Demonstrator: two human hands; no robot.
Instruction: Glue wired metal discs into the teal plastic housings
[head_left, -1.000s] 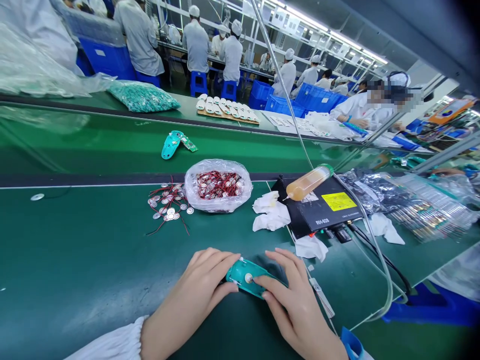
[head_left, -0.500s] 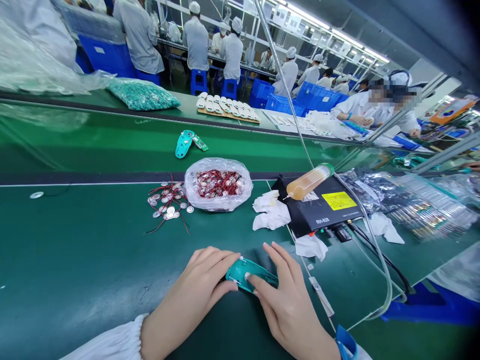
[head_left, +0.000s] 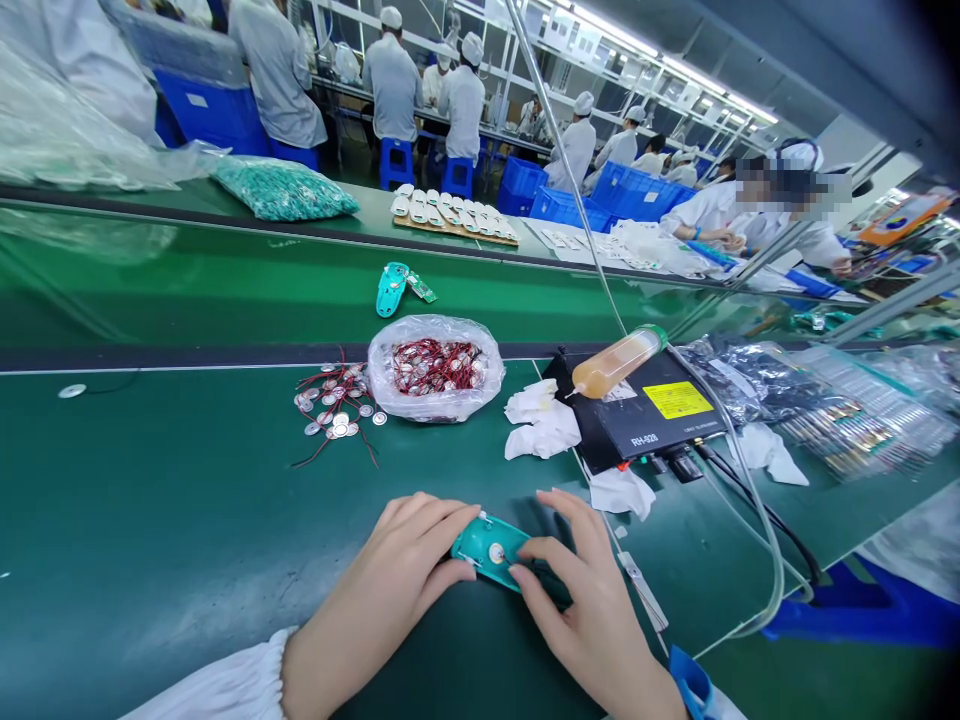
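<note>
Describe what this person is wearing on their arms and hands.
The left hand and right hand are bare, without gloves. The left sleeve is white with a gathered cuff; a blue band circles the right wrist, white fabric beyond it.

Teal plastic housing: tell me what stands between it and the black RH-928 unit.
The right hand stands first, gripping the teal plastic housing at its right end. Beyond it, a crumpled white tissue lies just below the front edge of the black RH-928 unit.
</note>
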